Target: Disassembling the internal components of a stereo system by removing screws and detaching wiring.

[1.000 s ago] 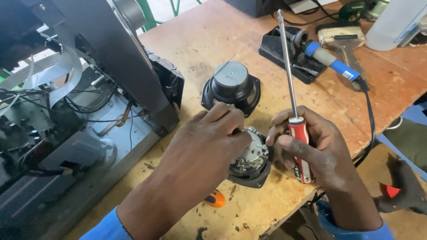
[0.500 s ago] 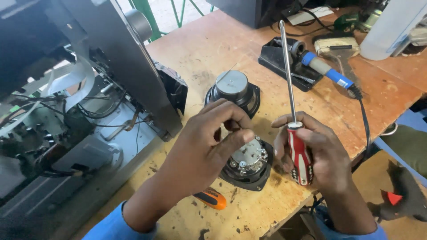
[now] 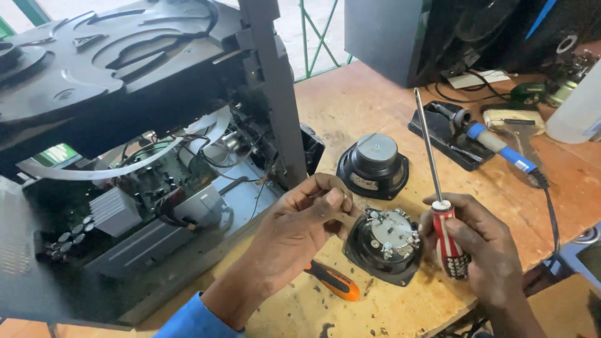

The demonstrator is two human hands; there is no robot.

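A small black speaker driver (image 3: 385, 245) lies magnet-up on the wooden workbench (image 3: 350, 106), its silver back showing several screws. My left hand (image 3: 300, 231) rests just left of it, fingers curled with thumb and forefinger pinched together near the driver's rim; whether something tiny sits between them I cannot tell. My right hand (image 3: 482, 250) grips a red-and-white handled screwdriver (image 3: 438, 200), its long shaft pointing up and away, touching the driver's right side. A second black speaker driver (image 3: 374, 166) sits behind.
An opened electronics chassis (image 3: 144, 188) with wiring and circuit boards fills the left. An orange-handled tool (image 3: 332, 280) lies under my left wrist. A blue-handled soldering iron (image 3: 494, 143) rests on its black stand; a white bottle (image 3: 576, 106) stands at the right edge.
My left hand has lifted off the top of the near driver and drawn back to its left, uncovering the silver back. The head view tilted up, showing more of the chassis.
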